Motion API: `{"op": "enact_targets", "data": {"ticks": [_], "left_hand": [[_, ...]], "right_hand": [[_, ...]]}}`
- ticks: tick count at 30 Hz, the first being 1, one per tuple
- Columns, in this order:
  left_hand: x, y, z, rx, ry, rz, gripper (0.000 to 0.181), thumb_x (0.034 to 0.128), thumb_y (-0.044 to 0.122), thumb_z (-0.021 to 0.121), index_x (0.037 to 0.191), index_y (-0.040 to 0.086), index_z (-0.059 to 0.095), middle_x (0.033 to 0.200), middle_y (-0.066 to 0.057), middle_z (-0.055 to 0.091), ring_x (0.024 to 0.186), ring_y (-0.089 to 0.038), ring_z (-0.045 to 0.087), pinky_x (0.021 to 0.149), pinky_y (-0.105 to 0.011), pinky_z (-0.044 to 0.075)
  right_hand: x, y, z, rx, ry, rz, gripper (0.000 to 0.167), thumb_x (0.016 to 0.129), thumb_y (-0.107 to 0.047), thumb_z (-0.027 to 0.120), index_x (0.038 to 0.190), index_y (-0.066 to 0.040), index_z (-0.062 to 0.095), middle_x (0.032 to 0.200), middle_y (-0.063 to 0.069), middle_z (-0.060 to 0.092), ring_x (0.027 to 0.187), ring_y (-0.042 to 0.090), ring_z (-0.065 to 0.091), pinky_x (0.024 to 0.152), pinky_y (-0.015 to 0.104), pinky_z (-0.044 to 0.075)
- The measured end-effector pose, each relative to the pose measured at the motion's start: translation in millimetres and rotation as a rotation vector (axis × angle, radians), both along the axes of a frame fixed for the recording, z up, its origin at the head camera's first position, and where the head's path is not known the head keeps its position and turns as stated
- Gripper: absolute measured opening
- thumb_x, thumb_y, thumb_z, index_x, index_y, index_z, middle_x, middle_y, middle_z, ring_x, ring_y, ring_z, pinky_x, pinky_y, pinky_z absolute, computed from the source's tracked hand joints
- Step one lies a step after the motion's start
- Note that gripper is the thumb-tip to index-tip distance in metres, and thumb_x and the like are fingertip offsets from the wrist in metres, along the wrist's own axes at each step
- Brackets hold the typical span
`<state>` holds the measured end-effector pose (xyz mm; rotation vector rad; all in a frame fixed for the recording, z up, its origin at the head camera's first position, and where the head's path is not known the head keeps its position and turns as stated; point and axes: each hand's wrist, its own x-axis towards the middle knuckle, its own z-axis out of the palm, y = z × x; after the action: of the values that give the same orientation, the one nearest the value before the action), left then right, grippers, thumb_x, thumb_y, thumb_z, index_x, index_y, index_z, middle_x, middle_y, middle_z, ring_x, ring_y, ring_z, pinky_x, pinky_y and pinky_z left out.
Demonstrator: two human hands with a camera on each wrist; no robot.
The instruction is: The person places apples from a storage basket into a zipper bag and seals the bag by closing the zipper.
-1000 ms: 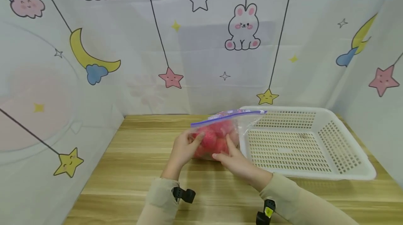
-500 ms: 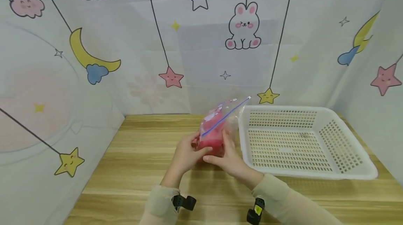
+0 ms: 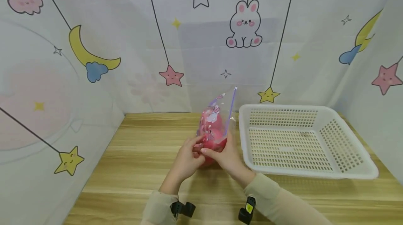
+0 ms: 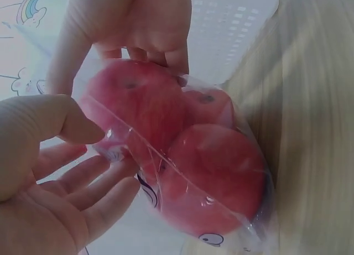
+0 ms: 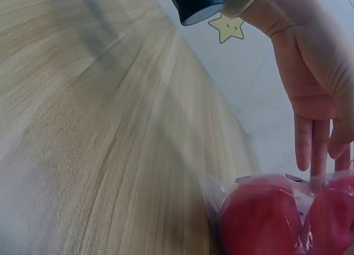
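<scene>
A clear zip bag (image 3: pixel 213 121) with a purple zip strip and printed cartoon figures stands on the table. Inside are several round red fruits (image 4: pixel 215 172), some with a dark dimple; their exact kind is unclear. My left hand (image 3: pixel 185 156) holds the bag's near left side, its fingers against the plastic in the left wrist view. On the opposite side my right hand (image 3: pixel 230 156) grips the bag, thumb across the near face and fingers round the right. The right wrist view shows the left hand (image 5: pixel 315 83) above the fruits, fingertips touching the bag.
A white perforated plastic basket (image 3: pixel 288 174) sits just right of the bag on the wood-grain table (image 3: pixel 138 155). Behind and beside the table hangs a white curtain (image 3: pixel 204 57) printed with stars, a moon and rabbits.
Between my hands the bag has turned so its zip strip goes from nearly level to steeply upright and its printed face comes to the front. My right hand has shifted slightly left.
</scene>
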<state>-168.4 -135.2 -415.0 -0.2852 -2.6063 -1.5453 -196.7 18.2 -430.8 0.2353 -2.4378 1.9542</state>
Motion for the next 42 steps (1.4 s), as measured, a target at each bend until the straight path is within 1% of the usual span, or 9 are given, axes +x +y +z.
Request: {"op": "enact_targets", "data": {"ticks": [5, 8, 13, 18, 23, 26, 30, 36, 42], "left_hand": [[2.9, -2.6, -5.9, 0.051, -0.031, -0.030, 0.052, 0.0845, -0.002, 0.056, 0.136, 0.003, 0.048, 0.126, -0.018, 0.051, 0.107, -0.028, 0.062, 0.085, -0.030, 0.054], [4.4, -7.2, -7.7, 0.050, 0.002, -0.030, 0.043, 0.0880, 0.001, 0.056, 0.130, 0.005, 0.054, 0.124, -0.015, 0.056, 0.105, -0.027, 0.063, 0.084, -0.030, 0.054], [1.4, -17.2, -9.0, 0.039, 0.038, 0.008, 0.031, 0.0921, 0.006, 0.056, 0.123, 0.006, 0.061, 0.119, -0.010, 0.063, 0.102, -0.023, 0.062, 0.079, -0.028, 0.053], [-14.9, -28.4, -9.6, 0.023, 0.035, 0.077, 0.034, 0.0964, 0.009, 0.049, 0.130, 0.005, 0.054, 0.129, -0.014, 0.057, 0.114, -0.028, 0.056, 0.089, -0.039, 0.051], [-41.0, -38.1, -7.2, -0.027, 0.042, 0.094, 0.045, 0.0969, 0.008, 0.044, 0.141, 0.002, 0.039, 0.145, -0.020, 0.039, 0.129, -0.038, 0.043, 0.102, -0.051, 0.041], [-55.3, -39.4, -4.6, -0.046, -0.026, 0.095, 0.052, 0.0957, 0.012, 0.043, 0.146, 0.006, 0.032, 0.150, -0.018, 0.032, 0.135, -0.038, 0.036, 0.107, -0.054, 0.034], [-69.1, -36.0, -8.0, -0.008, -0.113, 0.063, 0.057, 0.0935, 0.014, 0.045, 0.148, 0.009, 0.028, 0.152, -0.014, 0.031, 0.137, -0.035, 0.033, 0.110, -0.053, 0.030], [-78.0, -30.0, -12.3, 0.105, -0.137, 0.015, 0.066, 0.0875, 0.003, 0.046, 0.149, 0.007, 0.023, 0.148, -0.016, 0.036, 0.128, -0.036, 0.043, 0.103, -0.049, 0.041], [-84.0, -30.6, -11.7, 0.099, -0.155, 0.010, 0.068, 0.0855, 0.000, 0.044, 0.150, 0.011, 0.024, 0.147, -0.017, 0.036, 0.105, -0.031, 0.056, 0.078, -0.036, 0.051]], "right_hand": [[0.1, -4.9, -2.5, 0.046, 0.052, -0.096, 0.087, 0.075, -0.038, 0.079, 0.143, -0.013, 0.031, 0.142, 0.013, 0.028, 0.129, 0.027, 0.034, 0.108, 0.048, 0.033], [-0.5, -6.1, -2.1, 0.034, 0.104, -0.107, 0.071, 0.082, -0.028, 0.074, 0.140, -0.009, 0.039, 0.141, 0.016, 0.033, 0.130, 0.030, 0.033, 0.109, 0.049, 0.031], [0.2, -7.0, -0.4, 0.022, 0.086, -0.098, 0.060, 0.083, -0.026, 0.073, 0.134, -0.008, 0.047, 0.139, 0.016, 0.034, 0.129, 0.031, 0.036, 0.108, 0.050, 0.031], [-1.4, -7.3, -0.1, -0.006, 0.093, -0.059, 0.056, 0.084, -0.020, 0.072, 0.132, -0.007, 0.048, 0.133, 0.016, 0.040, 0.124, 0.030, 0.041, 0.107, 0.049, 0.034], [0.1, -6.2, -3.0, -0.117, 0.080, 0.005, 0.065, 0.086, -0.009, 0.068, 0.140, -0.008, 0.032, 0.137, 0.015, 0.041, 0.129, 0.030, 0.042, 0.109, 0.045, 0.035], [2.0, -6.2, -5.3, -0.185, 0.071, 0.014, 0.068, 0.086, -0.007, 0.067, 0.140, -0.009, 0.026, 0.140, 0.015, 0.041, 0.131, 0.030, 0.041, 0.109, 0.044, 0.035], [5.6, -8.3, -8.9, -0.183, 0.079, 0.004, 0.065, 0.088, -0.009, 0.065, 0.139, -0.008, 0.026, 0.137, 0.017, 0.045, 0.126, 0.029, 0.047, 0.105, 0.041, 0.040], [8.1, -11.5, -14.9, -0.187, 0.087, 0.023, 0.067, 0.086, -0.015, 0.070, 0.137, -0.007, 0.028, 0.135, 0.018, 0.047, 0.122, 0.028, 0.051, 0.102, 0.040, 0.044], [7.7, -10.0, -18.8, -0.057, 0.040, -0.036, 0.083, 0.076, -0.026, 0.080, 0.140, -0.012, 0.030, 0.141, 0.012, 0.023, 0.130, 0.027, 0.039, 0.110, 0.041, 0.033]]}}
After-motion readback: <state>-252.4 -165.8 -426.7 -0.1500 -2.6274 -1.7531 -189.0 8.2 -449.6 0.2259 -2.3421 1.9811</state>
